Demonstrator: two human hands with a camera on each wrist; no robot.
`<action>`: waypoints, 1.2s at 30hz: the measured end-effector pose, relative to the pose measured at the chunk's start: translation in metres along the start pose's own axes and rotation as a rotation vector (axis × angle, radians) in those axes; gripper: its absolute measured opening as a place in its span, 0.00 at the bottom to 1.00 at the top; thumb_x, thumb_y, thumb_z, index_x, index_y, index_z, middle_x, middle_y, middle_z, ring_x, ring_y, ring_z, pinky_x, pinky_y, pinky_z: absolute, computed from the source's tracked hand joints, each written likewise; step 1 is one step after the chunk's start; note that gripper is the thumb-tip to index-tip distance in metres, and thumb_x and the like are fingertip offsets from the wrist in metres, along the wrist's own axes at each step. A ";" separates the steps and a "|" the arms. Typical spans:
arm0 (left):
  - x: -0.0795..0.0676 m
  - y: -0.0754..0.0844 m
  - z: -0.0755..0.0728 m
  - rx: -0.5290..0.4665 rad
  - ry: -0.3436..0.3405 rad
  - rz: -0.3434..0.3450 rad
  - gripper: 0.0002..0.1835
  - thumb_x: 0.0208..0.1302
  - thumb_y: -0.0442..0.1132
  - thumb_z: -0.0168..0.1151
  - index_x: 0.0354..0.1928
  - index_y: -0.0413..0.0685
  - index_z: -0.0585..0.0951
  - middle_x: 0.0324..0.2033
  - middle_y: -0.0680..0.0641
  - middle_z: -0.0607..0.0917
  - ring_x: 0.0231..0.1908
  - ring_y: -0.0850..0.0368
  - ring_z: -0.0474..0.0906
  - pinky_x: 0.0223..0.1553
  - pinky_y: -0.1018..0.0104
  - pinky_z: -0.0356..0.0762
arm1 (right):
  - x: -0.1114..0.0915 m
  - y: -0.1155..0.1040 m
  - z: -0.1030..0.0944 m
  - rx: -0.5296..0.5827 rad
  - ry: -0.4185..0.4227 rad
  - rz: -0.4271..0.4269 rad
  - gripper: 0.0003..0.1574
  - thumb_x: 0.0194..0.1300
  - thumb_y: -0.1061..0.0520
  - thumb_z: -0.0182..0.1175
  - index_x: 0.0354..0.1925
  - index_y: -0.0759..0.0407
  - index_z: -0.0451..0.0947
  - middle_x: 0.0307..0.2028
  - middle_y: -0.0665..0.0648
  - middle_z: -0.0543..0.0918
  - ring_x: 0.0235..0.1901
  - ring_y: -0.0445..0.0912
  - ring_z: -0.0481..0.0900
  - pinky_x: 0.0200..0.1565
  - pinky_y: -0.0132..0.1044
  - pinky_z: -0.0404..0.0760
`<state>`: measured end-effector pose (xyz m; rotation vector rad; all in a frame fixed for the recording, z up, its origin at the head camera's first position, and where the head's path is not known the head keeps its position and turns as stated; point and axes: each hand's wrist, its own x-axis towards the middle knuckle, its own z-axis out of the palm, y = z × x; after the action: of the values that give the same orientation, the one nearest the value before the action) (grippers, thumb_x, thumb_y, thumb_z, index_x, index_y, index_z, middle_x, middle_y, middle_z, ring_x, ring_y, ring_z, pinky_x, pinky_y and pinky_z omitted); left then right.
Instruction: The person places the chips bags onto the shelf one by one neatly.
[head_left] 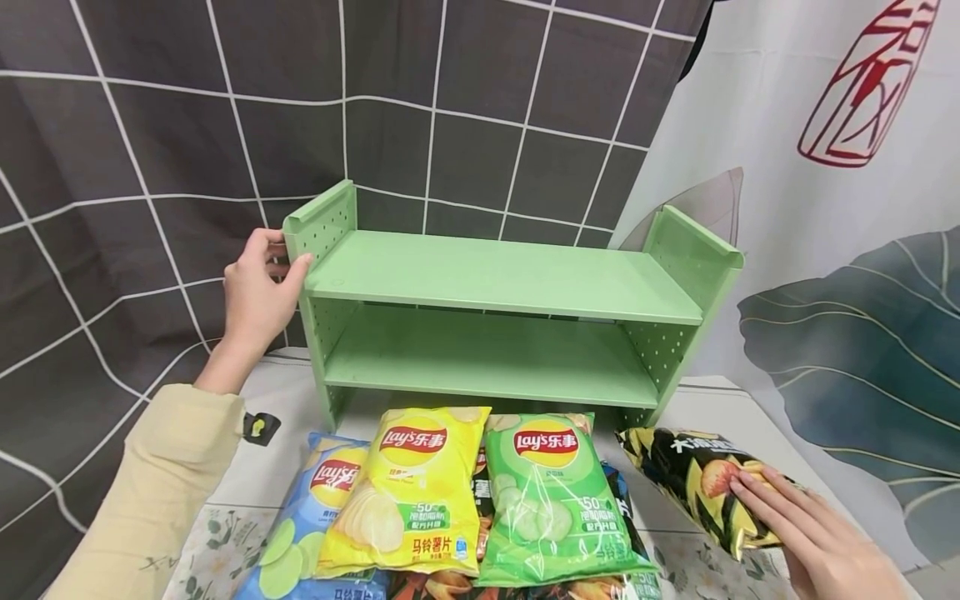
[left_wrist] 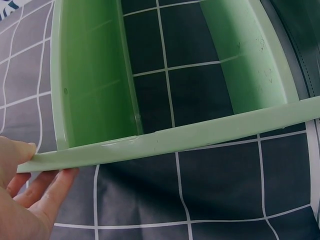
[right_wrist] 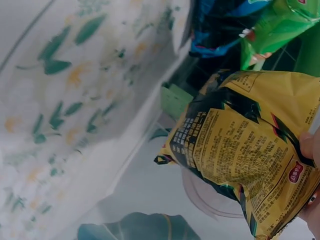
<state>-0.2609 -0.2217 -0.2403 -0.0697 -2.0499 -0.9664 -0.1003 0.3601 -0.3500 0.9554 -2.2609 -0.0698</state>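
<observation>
A green two-tier shelf (head_left: pixel 480 271) stands at the back of the table. My left hand (head_left: pixel 258 292) pinches the edge of its left side panel, thumb on one face and fingers on the other; the left wrist view shows this panel edge (left_wrist: pixel 165 142) up close. On the right, my right hand (head_left: pixel 832 533) holds a black and gold bag of chips (head_left: pixel 693 475), fingers over its front. The right wrist view shows the bag's printed gold back (right_wrist: pixel 240 150) and the thumb against it.
In front of the shelf lie a yellow Lay's bag (head_left: pixel 405 492) and a green Lay's bag (head_left: pixel 555 500), overlapping darker bags beneath. A blue Lay's bag (head_left: pixel 307 525) sits at their left. A grid-patterned curtain (head_left: pixel 480 150) hangs behind; a small black tag (head_left: pixel 261 428) lies at left.
</observation>
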 end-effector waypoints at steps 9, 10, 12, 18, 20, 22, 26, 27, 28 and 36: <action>-0.001 -0.001 0.000 0.002 -0.003 -0.002 0.19 0.64 0.41 0.60 0.52 0.36 0.74 0.49 0.35 0.84 0.41 0.38 0.84 0.32 0.89 0.61 | 0.019 -0.019 -0.022 0.012 0.201 0.028 0.30 0.74 0.51 0.36 0.56 0.64 0.78 0.60 0.58 0.79 0.69 0.45 0.66 0.71 0.28 0.52; -0.001 -0.001 0.000 0.003 -0.003 -0.002 0.19 0.64 0.41 0.60 0.52 0.36 0.74 0.49 0.35 0.84 0.41 0.38 0.84 0.32 0.89 0.61 | 0.022 -0.021 -0.024 0.014 0.218 0.032 0.29 0.74 0.51 0.37 0.55 0.63 0.79 0.58 0.58 0.80 0.68 0.46 0.67 0.71 0.27 0.52; -0.001 -0.001 0.000 0.004 -0.001 -0.003 0.19 0.64 0.41 0.60 0.52 0.36 0.74 0.49 0.35 0.84 0.41 0.38 0.84 0.33 0.89 0.61 | 0.028 -0.024 -0.030 0.018 0.244 0.027 0.29 0.74 0.51 0.38 0.54 0.63 0.80 0.57 0.60 0.81 0.67 0.47 0.69 0.71 0.27 0.53; -0.001 -0.001 0.000 0.000 0.003 0.001 0.19 0.64 0.40 0.60 0.52 0.36 0.74 0.48 0.35 0.84 0.41 0.38 0.84 0.33 0.89 0.61 | 0.046 -0.030 -0.048 0.023 0.265 -0.049 0.29 0.72 0.52 0.39 0.54 0.67 0.78 0.59 0.60 0.78 0.69 0.47 0.66 0.71 0.33 0.53; -0.001 -0.001 0.000 0.000 0.003 0.003 0.19 0.64 0.40 0.60 0.52 0.36 0.74 0.48 0.35 0.84 0.41 0.38 0.84 0.33 0.89 0.61 | 0.053 -0.030 -0.053 0.023 0.290 -0.094 0.28 0.71 0.53 0.39 0.55 0.69 0.78 0.59 0.61 0.78 0.69 0.48 0.66 0.72 0.35 0.54; -0.001 -0.001 -0.001 0.001 0.002 0.005 0.19 0.64 0.40 0.60 0.52 0.36 0.74 0.48 0.35 0.84 0.41 0.38 0.84 0.33 0.89 0.61 | 0.059 -0.030 -0.056 0.025 0.320 -0.134 0.28 0.70 0.54 0.40 0.55 0.70 0.77 0.59 0.63 0.79 0.68 0.50 0.67 0.72 0.37 0.54; 0.000 0.000 -0.002 0.004 0.002 0.004 0.19 0.65 0.41 0.60 0.53 0.36 0.74 0.48 0.35 0.84 0.41 0.38 0.84 0.33 0.89 0.61 | 0.068 -0.028 -0.055 0.020 0.385 -0.160 0.27 0.68 0.56 0.41 0.54 0.70 0.78 0.56 0.65 0.80 0.66 0.53 0.70 0.71 0.39 0.56; 0.000 0.000 -0.002 0.004 0.002 0.002 0.19 0.65 0.41 0.60 0.53 0.36 0.74 0.48 0.35 0.84 0.42 0.38 0.84 0.33 0.89 0.61 | 0.071 -0.028 -0.053 0.017 0.412 -0.161 0.27 0.67 0.57 0.41 0.53 0.69 0.78 0.55 0.65 0.81 0.65 0.54 0.71 0.71 0.39 0.57; 0.000 0.000 -0.002 0.008 0.003 0.000 0.19 0.65 0.41 0.60 0.53 0.36 0.74 0.48 0.35 0.84 0.42 0.38 0.84 0.34 0.86 0.64 | 0.074 -0.028 -0.051 0.013 0.438 -0.156 0.27 0.65 0.58 0.41 0.53 0.69 0.79 0.55 0.64 0.81 0.64 0.54 0.72 0.71 0.40 0.58; -0.001 0.000 0.000 0.000 0.005 0.002 0.18 0.65 0.40 0.59 0.52 0.35 0.74 0.48 0.34 0.84 0.42 0.37 0.84 0.42 0.47 0.78 | 0.105 -0.036 -0.047 -0.002 0.619 -0.141 0.25 0.64 0.63 0.43 0.52 0.64 0.81 0.52 0.61 0.83 0.61 0.52 0.76 0.68 0.39 0.63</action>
<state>-0.2601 -0.2211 -0.2407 -0.0696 -2.0454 -0.9640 -0.1023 0.2746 -0.2649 0.9715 -1.6257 0.1447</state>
